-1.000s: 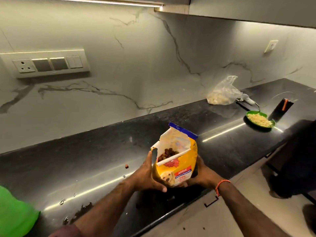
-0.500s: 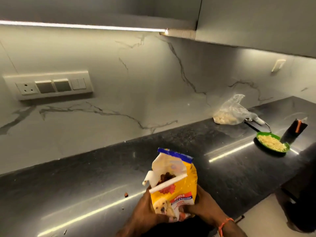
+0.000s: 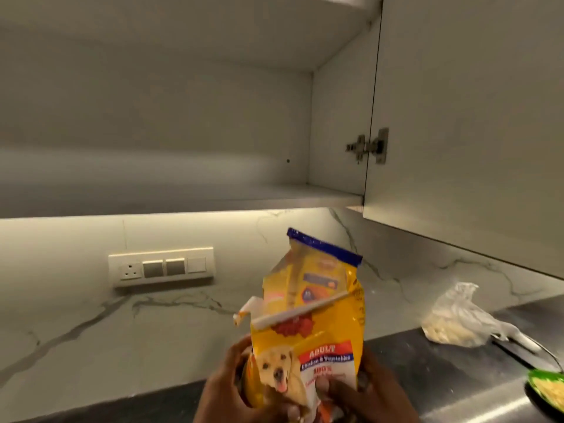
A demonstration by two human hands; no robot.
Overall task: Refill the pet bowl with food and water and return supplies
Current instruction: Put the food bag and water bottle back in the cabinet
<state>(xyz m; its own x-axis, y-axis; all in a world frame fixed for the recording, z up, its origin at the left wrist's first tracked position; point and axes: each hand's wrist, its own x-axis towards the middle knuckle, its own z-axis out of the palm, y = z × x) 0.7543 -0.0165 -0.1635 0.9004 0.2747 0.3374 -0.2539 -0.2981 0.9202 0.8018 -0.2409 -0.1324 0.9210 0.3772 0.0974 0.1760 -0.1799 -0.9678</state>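
Note:
A yellow dog food bag [image 3: 308, 303] with a blue top edge and a puppy picture stands upright in both hands, above the dark counter [image 3: 442, 367]. A white clip bar [image 3: 293, 312] crosses its folded upper part. My left hand [image 3: 225, 389] grips the bag's lower left side. My right hand [image 3: 363, 392] holds its lower right, thumb over the front. Above, a wall cabinet stands with its door [image 3: 464, 123] swung out and a bare shelf [image 3: 189, 199] showing. A green bowl [image 3: 546, 389] of pale food sits at the right edge.
A clear plastic bag [image 3: 457, 322] of pale food lies on the counter at the right, against the marble backsplash. A switch and socket panel [image 3: 161, 270] is on the wall at the left. A dark utensil handle [image 3: 518, 349] lies beside the green bowl.
The bag has risen off the counter toward the cabinet, its top now folded under the clip. My view has tilted up, so the open cabinet shows and the counter has dropped low.

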